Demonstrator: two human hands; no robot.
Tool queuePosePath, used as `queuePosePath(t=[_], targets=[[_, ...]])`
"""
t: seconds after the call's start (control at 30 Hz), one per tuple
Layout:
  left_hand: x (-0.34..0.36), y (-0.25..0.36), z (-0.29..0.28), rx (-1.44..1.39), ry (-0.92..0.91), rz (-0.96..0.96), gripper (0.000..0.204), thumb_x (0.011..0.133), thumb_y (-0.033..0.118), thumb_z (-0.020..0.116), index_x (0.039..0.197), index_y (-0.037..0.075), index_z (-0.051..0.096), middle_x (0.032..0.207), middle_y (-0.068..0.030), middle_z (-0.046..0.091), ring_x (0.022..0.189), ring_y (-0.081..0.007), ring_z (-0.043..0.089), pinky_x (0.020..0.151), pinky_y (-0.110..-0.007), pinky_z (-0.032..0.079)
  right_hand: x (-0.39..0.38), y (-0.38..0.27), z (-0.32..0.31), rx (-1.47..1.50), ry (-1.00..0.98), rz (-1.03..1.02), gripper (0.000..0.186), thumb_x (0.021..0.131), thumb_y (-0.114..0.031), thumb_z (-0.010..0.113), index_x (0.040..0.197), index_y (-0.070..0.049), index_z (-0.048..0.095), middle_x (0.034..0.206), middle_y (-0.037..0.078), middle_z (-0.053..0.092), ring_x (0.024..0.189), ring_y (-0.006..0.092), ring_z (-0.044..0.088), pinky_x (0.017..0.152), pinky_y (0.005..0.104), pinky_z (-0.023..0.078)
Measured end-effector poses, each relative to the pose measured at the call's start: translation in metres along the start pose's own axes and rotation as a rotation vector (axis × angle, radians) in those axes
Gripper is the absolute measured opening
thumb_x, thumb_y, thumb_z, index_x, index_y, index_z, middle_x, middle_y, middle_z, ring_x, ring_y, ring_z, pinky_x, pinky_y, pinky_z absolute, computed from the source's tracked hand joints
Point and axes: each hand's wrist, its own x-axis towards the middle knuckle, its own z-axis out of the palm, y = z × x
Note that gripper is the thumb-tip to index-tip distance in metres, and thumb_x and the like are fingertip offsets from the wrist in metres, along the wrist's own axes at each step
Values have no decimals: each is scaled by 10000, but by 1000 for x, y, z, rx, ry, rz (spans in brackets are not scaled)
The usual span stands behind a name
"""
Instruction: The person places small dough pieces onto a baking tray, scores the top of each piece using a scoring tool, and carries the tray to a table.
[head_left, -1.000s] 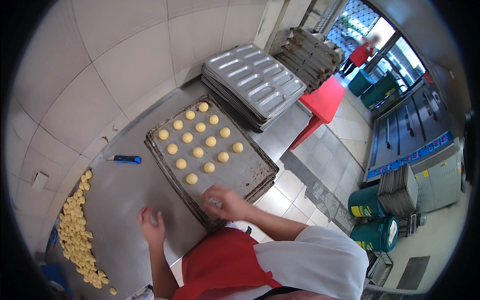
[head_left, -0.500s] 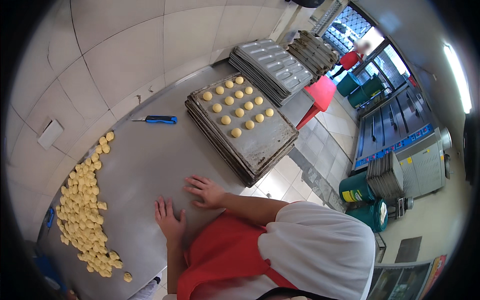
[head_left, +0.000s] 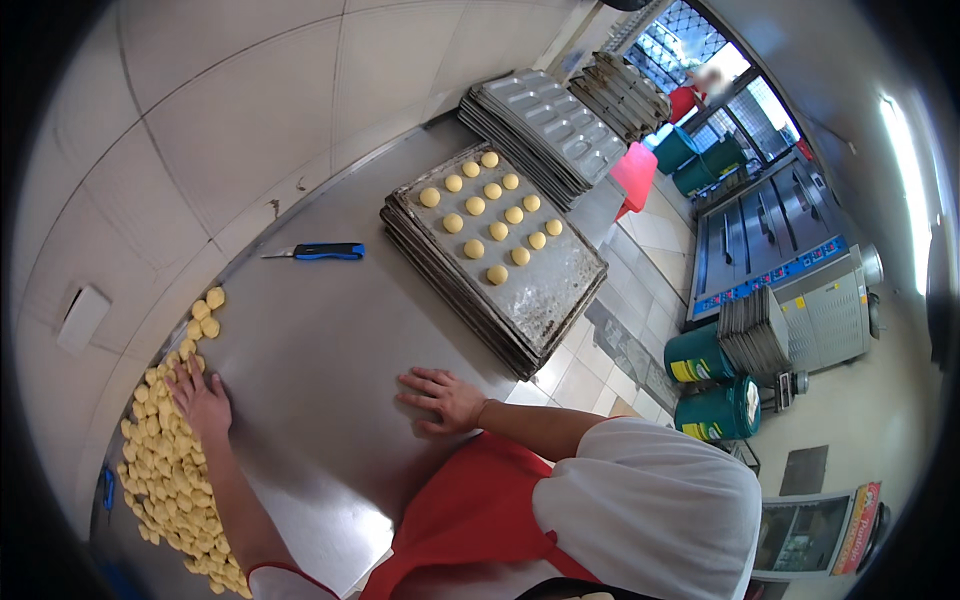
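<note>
I see the left hand [head_left: 205, 405] at the left of the frame, fingers extended and a little apart over the top of the dough pile [head_left: 160, 470]; whether they touch it, I can't tell. Near the center, the right hand [head_left: 448, 400] is spread palm-down over the table [head_left: 320, 340], holding nothing.
</note>
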Motion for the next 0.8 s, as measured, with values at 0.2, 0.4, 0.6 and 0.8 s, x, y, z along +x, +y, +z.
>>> queuePosePath(t=[0.2, 0.4, 0.6, 0.8], targets=[[17, -41, 31, 92, 226, 177, 524, 1096, 171, 585, 1612, 227, 511, 1575, -79, 575, 1441, -358, 521, 1170, -504, 460, 6, -1, -7, 98, 34, -3, 684, 940, -444, 751, 1557, -209, 571, 1729, 106, 424, 1546, 401, 453, 1210, 588, 428], [38, -39, 7, 177, 193, 440, 413, 952, -11, 661, 1339, 121, 599, 1363, -133, 594, 1256, -340, 613, 1013, -499, 537, 1, 4, -3, 102, 76, -15, 681, 943, -452, 746, 1555, -208, 575, 1719, 120, 437, 1544, 403, 457, 1207, 584, 431], [40, -30, -15, 26, 185, 456, 441, 895, -44, 682, 1308, 58, 568, 1320, -188, 579, 1161, -414, 627, 968, -514, 559, 0, 5, 4, 62, 50, -44, 701, 950, -473, 736, 1577, -212, 560, 1733, 119, 416, 1577, 393, 413, 1221, 575, 416], [-107, 66, -50, -1184, 253, 73, 312, 978, -21, 645, 1272, 2, 544, 1217, -131, 600, 1114, -222, 637, 928, -392, 559, 3, -15, -11, 221, 63, 101, 757, 955, -416, 753, 1628, -186, 494, 1674, 158, 451, 1503, 407, 472, 1182, 572, 451]])
